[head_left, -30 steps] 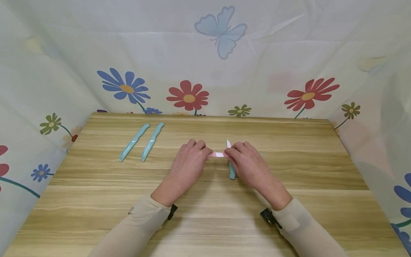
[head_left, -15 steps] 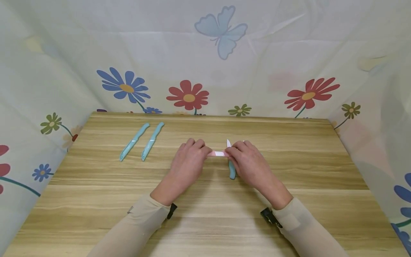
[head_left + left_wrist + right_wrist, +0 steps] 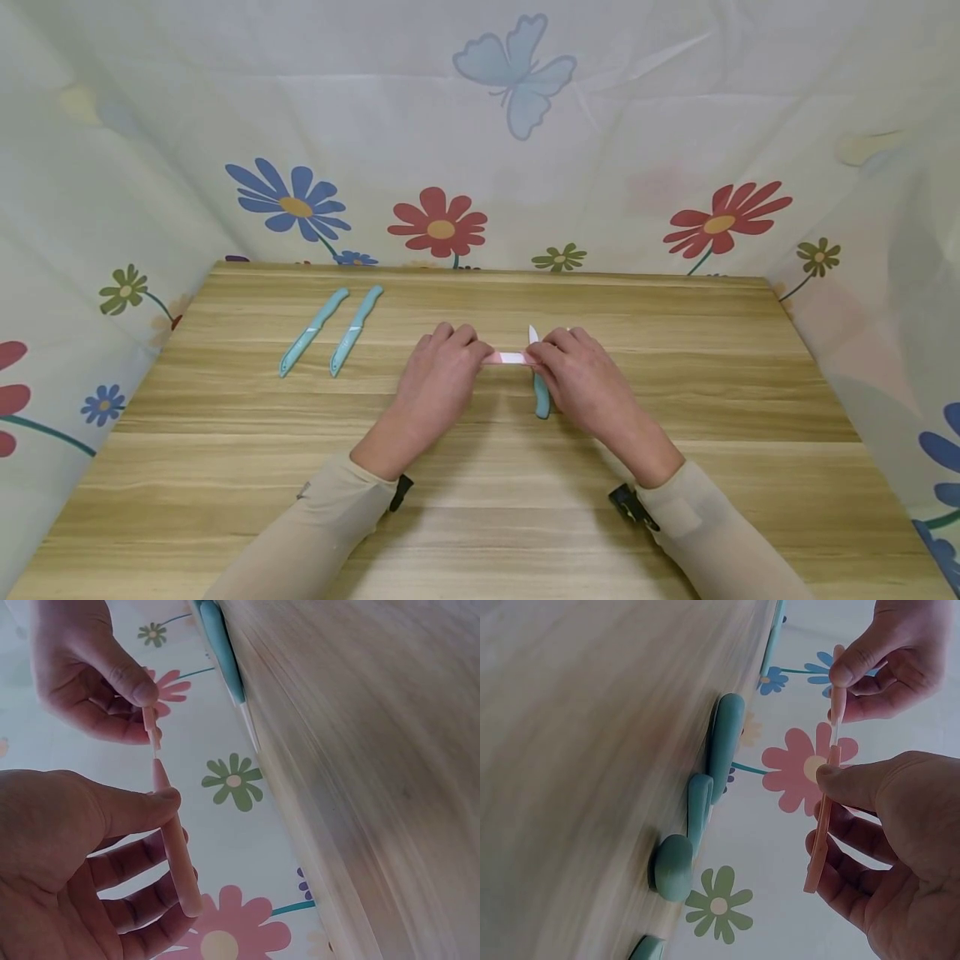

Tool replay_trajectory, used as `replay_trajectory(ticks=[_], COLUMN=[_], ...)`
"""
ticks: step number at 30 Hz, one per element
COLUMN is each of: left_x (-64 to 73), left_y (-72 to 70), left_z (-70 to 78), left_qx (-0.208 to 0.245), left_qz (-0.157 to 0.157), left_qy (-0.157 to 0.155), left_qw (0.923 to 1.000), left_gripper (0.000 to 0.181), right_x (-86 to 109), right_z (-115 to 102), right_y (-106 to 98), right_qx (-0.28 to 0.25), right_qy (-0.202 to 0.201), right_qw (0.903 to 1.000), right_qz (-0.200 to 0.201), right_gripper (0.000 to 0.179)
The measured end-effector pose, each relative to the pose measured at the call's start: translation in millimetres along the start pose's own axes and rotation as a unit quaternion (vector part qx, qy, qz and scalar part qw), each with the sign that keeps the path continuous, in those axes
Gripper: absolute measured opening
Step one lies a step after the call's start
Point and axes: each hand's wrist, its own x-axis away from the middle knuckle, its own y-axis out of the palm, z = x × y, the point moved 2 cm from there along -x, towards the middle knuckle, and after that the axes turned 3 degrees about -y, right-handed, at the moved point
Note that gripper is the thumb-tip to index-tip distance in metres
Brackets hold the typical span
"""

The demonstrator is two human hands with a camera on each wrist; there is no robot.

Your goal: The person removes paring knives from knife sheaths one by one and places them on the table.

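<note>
My left hand pinches the pink handle of a small knife between thumb and fingers. Opposite it, my right hand grips a flat pink sheath. A short stretch of white blade bridges the two pink parts, held level above the table. Below and beside the right hand lies another knife with a teal handle and a bare white blade; its middle is hidden by the fingers. The right wrist view also shows a teal sheath on the table.
Two sheathed teal knives, one outer and one inner, lie side by side at the back left of the wooden table. A flowered cloth hangs behind and along both sides.
Both hands stay nearly in place. Slightly more white blade shows between the pink handle and the sheath than a second ago.
</note>
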Motion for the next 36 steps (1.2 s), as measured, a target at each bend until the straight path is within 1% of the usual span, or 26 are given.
replay_trajectory(ticks=[6, 15, 22, 36], left_x=[-0.3, -0.4, -0.5, 0.3], left_y=[-0.6, -1.5, -2.2, -0.1], left_z=[-1.0, -1.8, -1.8, -3.4], left_qx=[0.001, 0.002, -0.006, -0.003], left_qz=[0.0, -0.001, -0.009, -0.009], left_qy=[-0.002, -0.006, -0.015, -0.029], left_qw=[1.0, 1.0, 0.9998, 0.9995], left_gripper=[0.018, 0.018, 0.017, 0.018], right_x=[-0.4, 0.3, 0.3, 1.0], right_z=[0.7, 1.4, 2.0, 2.0], right_y=[-1.1, -1.6, -1.5, -1.1], right_qx=[-0.002, 0.005, 0.009, 0.018], right_qy=[0.0, -0.006, -0.005, 0.003], right_qw=[1.0, 0.9999, 0.9999, 0.9998], right_qz=[0.001, 0.014, 0.011, 0.007], right_gripper=[0.017, 0.015, 0.016, 0.016])
